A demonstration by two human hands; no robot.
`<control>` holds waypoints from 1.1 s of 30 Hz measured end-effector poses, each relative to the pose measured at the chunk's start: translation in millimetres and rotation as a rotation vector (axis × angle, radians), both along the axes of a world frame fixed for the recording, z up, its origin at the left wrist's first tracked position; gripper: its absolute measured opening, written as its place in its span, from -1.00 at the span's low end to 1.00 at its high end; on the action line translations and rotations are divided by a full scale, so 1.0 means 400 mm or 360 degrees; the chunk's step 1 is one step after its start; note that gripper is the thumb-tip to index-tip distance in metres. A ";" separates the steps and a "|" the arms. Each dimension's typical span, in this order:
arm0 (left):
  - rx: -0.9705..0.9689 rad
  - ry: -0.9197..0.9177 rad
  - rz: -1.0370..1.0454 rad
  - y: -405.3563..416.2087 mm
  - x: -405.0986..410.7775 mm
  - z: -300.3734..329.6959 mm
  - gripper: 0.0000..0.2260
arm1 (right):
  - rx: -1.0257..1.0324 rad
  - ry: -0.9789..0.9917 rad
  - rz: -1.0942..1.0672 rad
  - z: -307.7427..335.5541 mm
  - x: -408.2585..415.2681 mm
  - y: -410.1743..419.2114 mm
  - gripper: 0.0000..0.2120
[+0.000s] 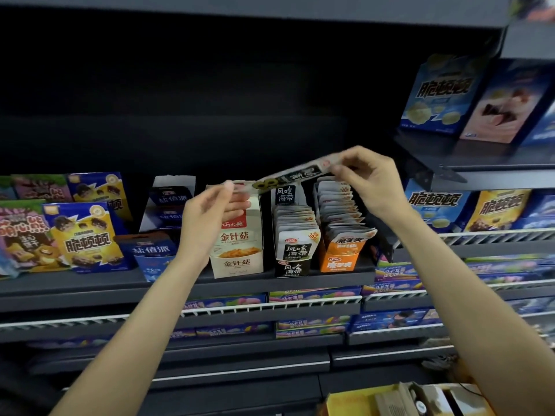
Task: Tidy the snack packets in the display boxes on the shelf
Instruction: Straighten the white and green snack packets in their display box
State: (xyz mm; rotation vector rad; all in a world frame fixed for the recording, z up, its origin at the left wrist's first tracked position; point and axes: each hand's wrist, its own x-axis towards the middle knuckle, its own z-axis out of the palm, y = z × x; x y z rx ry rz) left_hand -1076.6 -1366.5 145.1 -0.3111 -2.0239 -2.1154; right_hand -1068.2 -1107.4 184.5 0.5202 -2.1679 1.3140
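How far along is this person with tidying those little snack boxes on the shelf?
Midway, by the look of it. The black box and the orange box already hold neat upright rows of packets. In hand: the left hand and right hand pinch the ends of one packet above the boxes. It must still go into a box; the cream box looks unfilled from here.
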 end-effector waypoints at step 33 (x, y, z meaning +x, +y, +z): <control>-0.1683 0.0940 -0.0394 0.052 -0.096 -0.071 -0.67 | 0.1350 -0.0324 -0.0421 -0.071 -0.351 -0.057 -0.76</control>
